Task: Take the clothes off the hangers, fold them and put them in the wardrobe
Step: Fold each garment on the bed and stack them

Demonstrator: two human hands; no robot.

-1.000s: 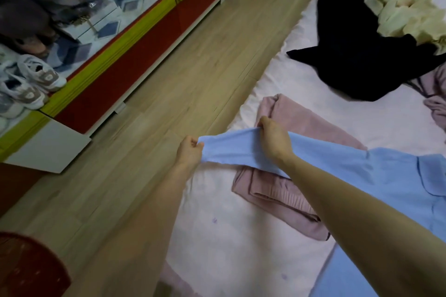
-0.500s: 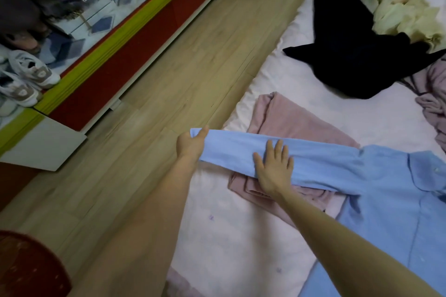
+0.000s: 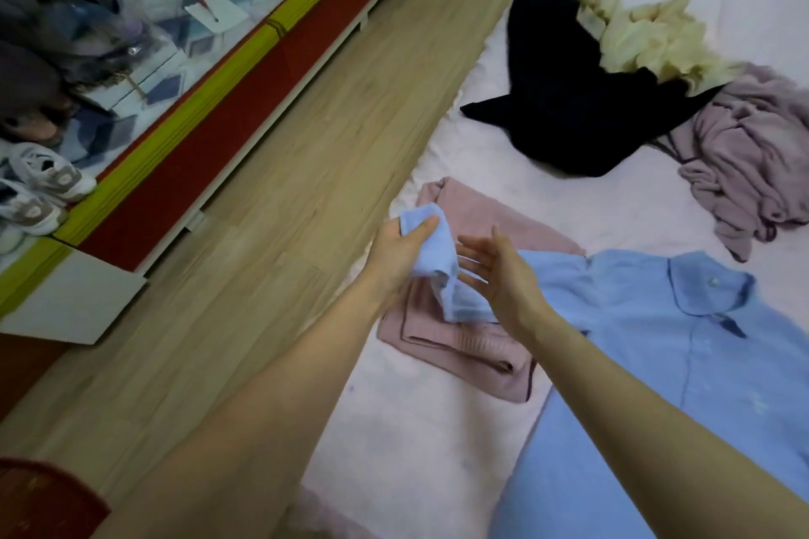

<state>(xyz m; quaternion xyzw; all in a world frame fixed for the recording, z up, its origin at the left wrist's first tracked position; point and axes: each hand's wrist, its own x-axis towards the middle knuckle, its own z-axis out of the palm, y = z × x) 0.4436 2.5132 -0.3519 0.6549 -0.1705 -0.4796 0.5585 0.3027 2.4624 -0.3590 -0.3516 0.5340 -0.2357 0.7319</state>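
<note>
Step in hand: folding the blue shirt (image 3: 656, 346), spread flat on the bed (image 3: 503, 171). Left hand (image 3: 402, 252) fingers clamped on its sleeve (image 3: 431, 252); right hand (image 3: 499, 276) fingers apart, empty. Next: lay sleeve across the shirt body.

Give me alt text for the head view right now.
The left hand grips the bunched sleeve end of a light blue shirt spread on a pale pink bed, while the right hand hovers open beside it. A folded pink garment lies under the sleeve.
</note>
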